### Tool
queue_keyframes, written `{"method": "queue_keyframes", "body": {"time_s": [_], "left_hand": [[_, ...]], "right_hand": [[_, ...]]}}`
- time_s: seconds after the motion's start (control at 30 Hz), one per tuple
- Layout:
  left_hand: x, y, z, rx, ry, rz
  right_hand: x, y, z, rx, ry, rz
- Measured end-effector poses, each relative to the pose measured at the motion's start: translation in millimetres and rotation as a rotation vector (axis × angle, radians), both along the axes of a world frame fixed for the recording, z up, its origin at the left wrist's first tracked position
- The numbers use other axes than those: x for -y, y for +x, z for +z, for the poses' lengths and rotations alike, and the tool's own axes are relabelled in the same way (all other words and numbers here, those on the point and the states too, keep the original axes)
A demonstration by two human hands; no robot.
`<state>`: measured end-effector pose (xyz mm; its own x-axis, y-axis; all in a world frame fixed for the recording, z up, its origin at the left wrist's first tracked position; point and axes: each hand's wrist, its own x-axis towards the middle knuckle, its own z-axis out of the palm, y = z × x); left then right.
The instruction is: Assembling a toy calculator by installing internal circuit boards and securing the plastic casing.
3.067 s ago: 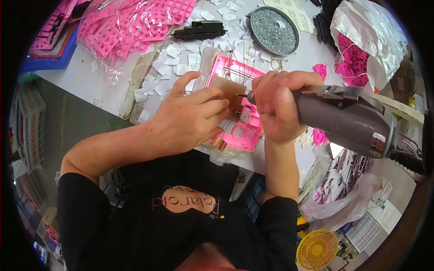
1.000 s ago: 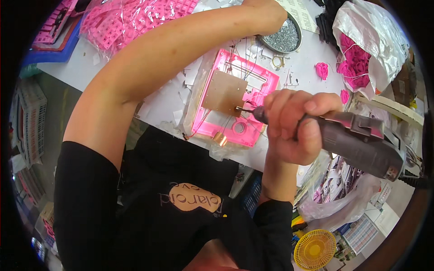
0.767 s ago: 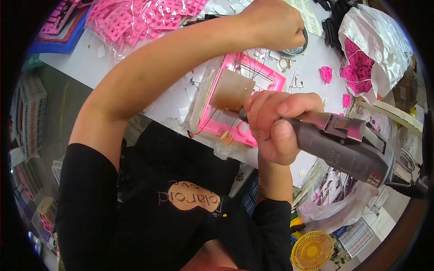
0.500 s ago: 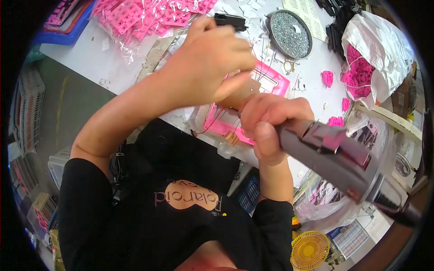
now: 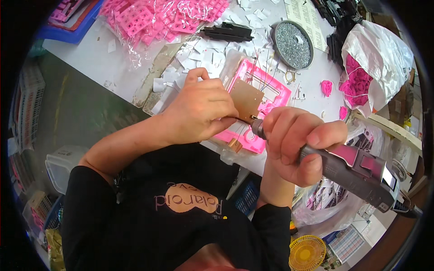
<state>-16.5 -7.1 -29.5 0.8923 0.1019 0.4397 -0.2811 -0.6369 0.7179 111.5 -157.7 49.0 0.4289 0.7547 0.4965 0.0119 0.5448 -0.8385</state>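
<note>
My right hand (image 5: 300, 142) wraps round a grey electric screwdriver (image 5: 352, 174), held tilted with its bit pointing left over a brown circuit board (image 5: 246, 100). My left hand (image 5: 201, 108) is closed, thumb and forefinger pinched together at the tip of the bit; whatever is between them is too small to make out. The board lies on a pink plastic housing (image 5: 279, 92), and thin wires stand up from its far side. A copper-coloured piece (image 5: 234, 145) sits at the housing's near edge.
Beyond the housing are a round tray of small screws (image 5: 293, 45), a black plastic part (image 5: 227, 32) and scattered white paper bits (image 5: 203, 56). Pink parts fill a clear bag (image 5: 153, 20) at the far left. On the right, a white bag (image 5: 377, 58) holds pink pieces.
My left hand has come nearer, down to the bit's tip, uncovering the black part and the board. My right hand has moved right with the screwdriver.
</note>
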Motion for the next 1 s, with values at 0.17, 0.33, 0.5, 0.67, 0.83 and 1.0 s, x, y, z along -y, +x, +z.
{"method": "queue_keyframes", "body": {"time_s": [0.17,0.33,0.5,0.67,0.83,1.0], "left_hand": [[-0.8,-1.8,1.0,-0.003,0.142,0.117],[6.9,-20.3,3.8,-0.142,0.348,0.040],[9.5,-21.8,3.6,-0.167,0.314,0.049],[11.7,-27.8,1.5,-0.199,0.228,0.033],[33.9,-58.5,-19.2,-0.289,0.037,0.062],[19.9,-59.1,25.2,-0.356,-0.133,-0.011]], "right_hand": [[-11.5,1.9,-9.0,-0.057,0.029,-0.069],[-37.4,15.1,-24.9,0.012,-0.037,-0.131],[-42.9,12.6,-41.1,0.099,-0.132,-0.277],[-45.7,6.9,-41.1,0.110,-0.209,-0.266],[-42.1,21.5,-34.3,-0.088,-0.140,-0.186],[-18.9,48.1,-7.3,-0.067,-0.095,-0.191]]}}
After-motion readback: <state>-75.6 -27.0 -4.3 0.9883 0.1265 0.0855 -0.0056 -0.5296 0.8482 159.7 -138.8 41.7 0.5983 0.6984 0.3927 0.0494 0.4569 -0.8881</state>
